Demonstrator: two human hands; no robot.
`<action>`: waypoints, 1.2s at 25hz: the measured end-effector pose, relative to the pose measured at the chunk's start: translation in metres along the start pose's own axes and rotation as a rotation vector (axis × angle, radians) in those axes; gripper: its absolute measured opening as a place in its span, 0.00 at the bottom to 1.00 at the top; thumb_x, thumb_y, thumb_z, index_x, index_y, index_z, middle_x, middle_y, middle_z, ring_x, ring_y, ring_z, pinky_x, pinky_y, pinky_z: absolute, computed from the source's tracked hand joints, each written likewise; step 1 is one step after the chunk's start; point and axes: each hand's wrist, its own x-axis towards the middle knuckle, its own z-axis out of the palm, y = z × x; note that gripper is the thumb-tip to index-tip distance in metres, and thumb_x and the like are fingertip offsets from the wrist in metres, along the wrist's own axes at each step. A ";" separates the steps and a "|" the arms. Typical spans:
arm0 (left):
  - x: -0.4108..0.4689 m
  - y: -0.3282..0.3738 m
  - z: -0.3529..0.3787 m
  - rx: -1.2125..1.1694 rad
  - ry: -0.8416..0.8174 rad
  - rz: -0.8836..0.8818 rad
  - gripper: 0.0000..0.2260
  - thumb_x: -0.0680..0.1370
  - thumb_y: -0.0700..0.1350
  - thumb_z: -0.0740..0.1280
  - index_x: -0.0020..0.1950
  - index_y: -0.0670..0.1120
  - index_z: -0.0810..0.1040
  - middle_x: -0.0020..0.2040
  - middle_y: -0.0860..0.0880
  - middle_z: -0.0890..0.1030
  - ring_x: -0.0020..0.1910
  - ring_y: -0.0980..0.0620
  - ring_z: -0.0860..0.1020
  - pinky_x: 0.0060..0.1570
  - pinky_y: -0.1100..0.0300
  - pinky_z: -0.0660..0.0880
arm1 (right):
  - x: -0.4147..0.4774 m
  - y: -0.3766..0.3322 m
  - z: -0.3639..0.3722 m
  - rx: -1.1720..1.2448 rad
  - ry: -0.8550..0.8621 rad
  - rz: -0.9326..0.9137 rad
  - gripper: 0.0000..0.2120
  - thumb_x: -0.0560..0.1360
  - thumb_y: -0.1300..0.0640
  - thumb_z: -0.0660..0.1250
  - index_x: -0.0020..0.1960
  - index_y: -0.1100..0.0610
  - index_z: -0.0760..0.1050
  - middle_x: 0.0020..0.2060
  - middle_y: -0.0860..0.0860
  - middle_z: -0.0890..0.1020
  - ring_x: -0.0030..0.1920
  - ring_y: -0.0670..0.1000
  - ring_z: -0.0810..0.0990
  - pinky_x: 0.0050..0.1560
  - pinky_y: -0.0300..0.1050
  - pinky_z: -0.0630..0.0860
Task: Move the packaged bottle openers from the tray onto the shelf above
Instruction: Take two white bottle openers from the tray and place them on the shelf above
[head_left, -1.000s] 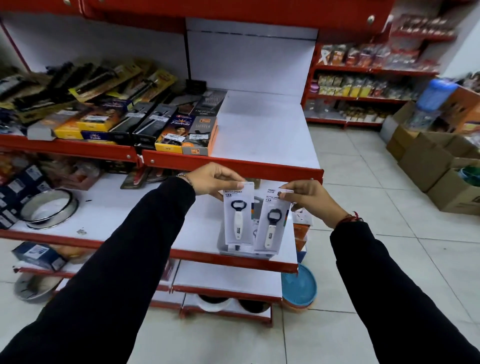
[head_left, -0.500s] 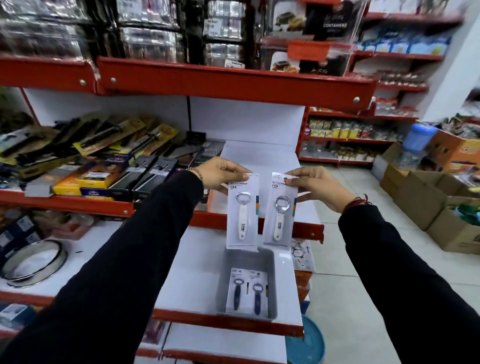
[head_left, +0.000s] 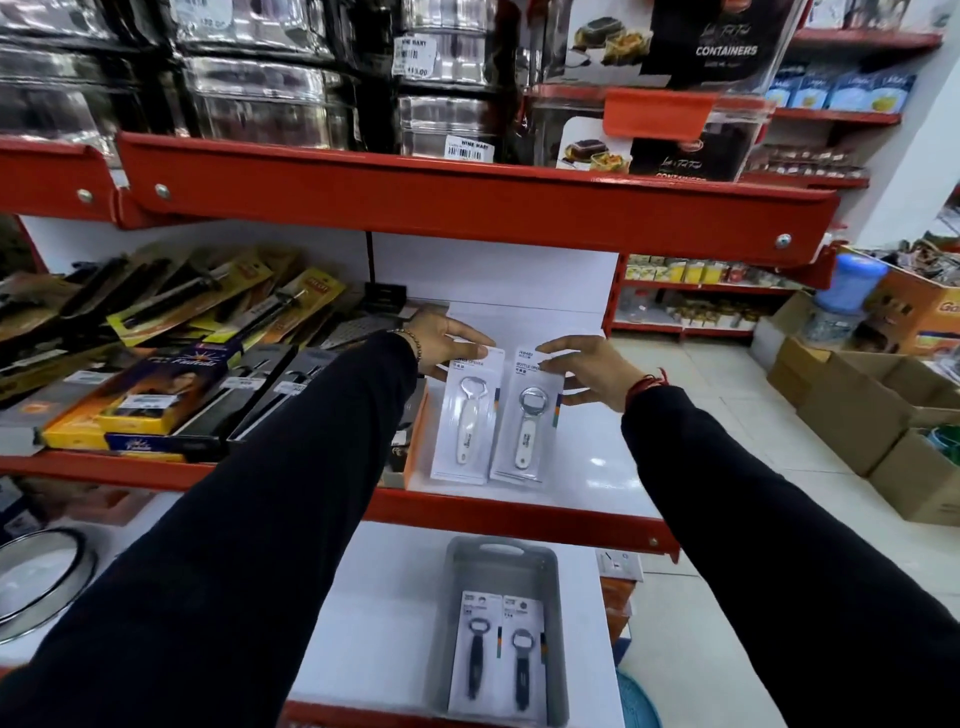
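Two white-handled bottle openers in white card packs lie side by side on the white upper shelf (head_left: 587, 457). My left hand (head_left: 441, 340) pinches the top of the left pack (head_left: 467, 421). My right hand (head_left: 589, 371) holds the top of the right pack (head_left: 527, 426). Below, a grey tray (head_left: 555, 587) on the lower shelf holds two more packs with dark-handled openers (head_left: 496, 654).
Boxed knives and kitchen tools (head_left: 171, 374) crowd the upper shelf to the left of the packs. A red shelf edge (head_left: 467, 197) with steel containers hangs overhead. Cardboard boxes (head_left: 857, 410) stand on the tiled floor at right. A round metal sieve (head_left: 41, 582) sits lower left.
Both hands have carried the two white packs up and forward from above the tray onto the upper shelf, where their lower ends now rest. The camera has tilted upward.
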 end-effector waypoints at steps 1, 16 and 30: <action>0.005 -0.005 0.001 0.028 -0.005 -0.009 0.08 0.75 0.43 0.73 0.53 0.50 0.85 0.44 0.49 0.83 0.45 0.51 0.80 0.56 0.51 0.80 | 0.007 0.004 0.005 -0.004 -0.017 0.016 0.12 0.74 0.61 0.70 0.56 0.55 0.80 0.45 0.55 0.83 0.40 0.54 0.81 0.37 0.41 0.79; 0.014 -0.031 0.028 1.125 0.097 -0.052 0.07 0.76 0.52 0.68 0.49 0.56 0.85 0.59 0.54 0.80 0.65 0.48 0.74 0.73 0.35 0.42 | 0.027 0.044 0.047 -0.831 0.079 0.049 0.11 0.71 0.44 0.67 0.53 0.37 0.81 0.67 0.48 0.73 0.69 0.59 0.66 0.72 0.60 0.58; -0.039 -0.031 0.040 1.242 0.065 0.043 0.25 0.83 0.55 0.47 0.80 0.50 0.56 0.81 0.49 0.53 0.81 0.46 0.47 0.75 0.39 0.32 | -0.021 0.054 0.050 -1.022 0.174 -0.167 0.30 0.82 0.44 0.50 0.80 0.55 0.52 0.81 0.50 0.54 0.81 0.54 0.43 0.75 0.64 0.33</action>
